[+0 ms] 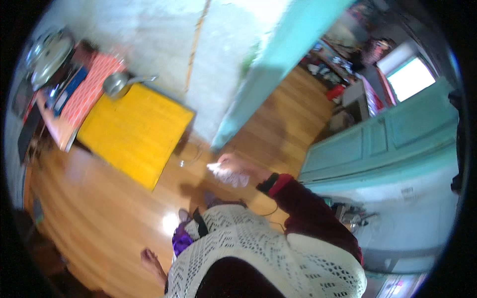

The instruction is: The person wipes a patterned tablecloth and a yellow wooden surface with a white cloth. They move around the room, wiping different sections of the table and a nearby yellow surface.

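Observation:
My right hand is out in front of me at the end of a dark red sleeve, its fingers closed on a crumpled white cloth. The cloth hangs below the fingers and has a faint pattern; whether it is fabric or thin plastic is hard to see. Low on the left, my left hand hangs beside my body, away from any furniture. Its fingers look curled, but they are small and blurred, and nothing shows in them.
At the left stands a yellow-topped low table with a metal ladle-like pan at its back edge. Beyond it is a red patterned cloth and a large lidded pot. A turquoise door stands right of a doorway. A cable lies on the wooden floor.

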`<state>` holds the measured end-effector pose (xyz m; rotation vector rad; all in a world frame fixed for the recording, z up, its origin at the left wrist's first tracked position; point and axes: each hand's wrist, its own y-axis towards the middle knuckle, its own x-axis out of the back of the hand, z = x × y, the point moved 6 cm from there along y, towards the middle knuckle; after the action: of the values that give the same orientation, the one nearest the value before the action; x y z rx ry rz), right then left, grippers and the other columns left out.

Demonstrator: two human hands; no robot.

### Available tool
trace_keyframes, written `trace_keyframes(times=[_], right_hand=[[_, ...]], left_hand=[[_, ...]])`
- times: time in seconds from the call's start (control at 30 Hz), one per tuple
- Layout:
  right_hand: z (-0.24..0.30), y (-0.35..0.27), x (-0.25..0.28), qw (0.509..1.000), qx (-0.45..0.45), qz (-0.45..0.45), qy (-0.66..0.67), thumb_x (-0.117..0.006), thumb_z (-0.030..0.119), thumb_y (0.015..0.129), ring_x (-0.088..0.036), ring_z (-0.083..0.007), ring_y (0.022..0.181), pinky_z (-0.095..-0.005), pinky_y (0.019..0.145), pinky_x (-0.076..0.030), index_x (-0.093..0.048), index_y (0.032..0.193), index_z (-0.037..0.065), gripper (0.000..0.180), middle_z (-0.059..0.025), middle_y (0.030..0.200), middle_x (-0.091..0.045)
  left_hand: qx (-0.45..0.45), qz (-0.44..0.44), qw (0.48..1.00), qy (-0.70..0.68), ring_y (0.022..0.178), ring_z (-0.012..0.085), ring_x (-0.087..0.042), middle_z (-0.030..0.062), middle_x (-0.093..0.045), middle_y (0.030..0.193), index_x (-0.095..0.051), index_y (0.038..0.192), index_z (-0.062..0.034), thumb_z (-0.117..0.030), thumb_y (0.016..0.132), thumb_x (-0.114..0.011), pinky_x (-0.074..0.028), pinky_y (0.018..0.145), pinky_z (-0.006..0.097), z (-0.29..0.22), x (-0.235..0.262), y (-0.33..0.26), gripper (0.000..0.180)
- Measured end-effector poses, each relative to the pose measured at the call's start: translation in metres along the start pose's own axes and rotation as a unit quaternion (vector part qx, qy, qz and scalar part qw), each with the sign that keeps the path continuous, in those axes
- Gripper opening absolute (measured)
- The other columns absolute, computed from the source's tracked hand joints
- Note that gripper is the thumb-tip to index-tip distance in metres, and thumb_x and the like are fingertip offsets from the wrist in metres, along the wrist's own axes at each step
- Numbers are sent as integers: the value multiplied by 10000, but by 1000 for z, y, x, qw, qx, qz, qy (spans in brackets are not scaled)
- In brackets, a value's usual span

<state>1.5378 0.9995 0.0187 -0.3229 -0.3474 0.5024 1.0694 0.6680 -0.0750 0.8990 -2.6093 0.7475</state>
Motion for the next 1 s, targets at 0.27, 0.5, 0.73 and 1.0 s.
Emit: trace_keyframes(times=[0.27, 0.5, 0.73, 1.0], right_hand=[[10, -30, -18, 995, -63, -72, -12, -613, 132, 770, -579, -142, 803, -285, 683, -480, -562, 1049, 20, 305, -66, 950, -618], [44, -31, -44, 991, -92, -92, -34, -642, 179, 756, -581, -133, 750, -308, 655, -477, -653, 924, 30, 225, -47, 821, -653], [70, 16, -63, 992, -38, -73, -93, -612, 201, 766, -597, -167, 739, -318, 653, -470, -665, 914, 29, 233, -76, 796, -657], [71, 132, -78, 943, 172, -29, -282, -597, 219, 798, -625, -253, 836, -370, 748, -485, -671, 906, 74, 195, -126, 883, -661]], left_hand=[[100, 47, 963, -246, 509, 73, -416, -13, -448, 635, -532, 910, -76, -177, 949, -544, -391, 429, 231, 78, 15, 89, 109], [-130, 69, 989, -32, 482, 71, -377, -14, -415, 588, -540, 900, -71, -215, 942, -585, -330, 393, 238, 82, 42, 111, 157], [-69, 69, 993, -69, 476, 53, -364, -28, -400, 568, -547, 871, -69, -162, 938, -583, -281, 397, 222, 137, 52, 136, 120], [-19, 49, 998, -25, 651, 139, -499, 45, -539, 788, -564, 988, 6, -251, 935, -555, -449, 530, 281, 66, 52, 89, 263]])
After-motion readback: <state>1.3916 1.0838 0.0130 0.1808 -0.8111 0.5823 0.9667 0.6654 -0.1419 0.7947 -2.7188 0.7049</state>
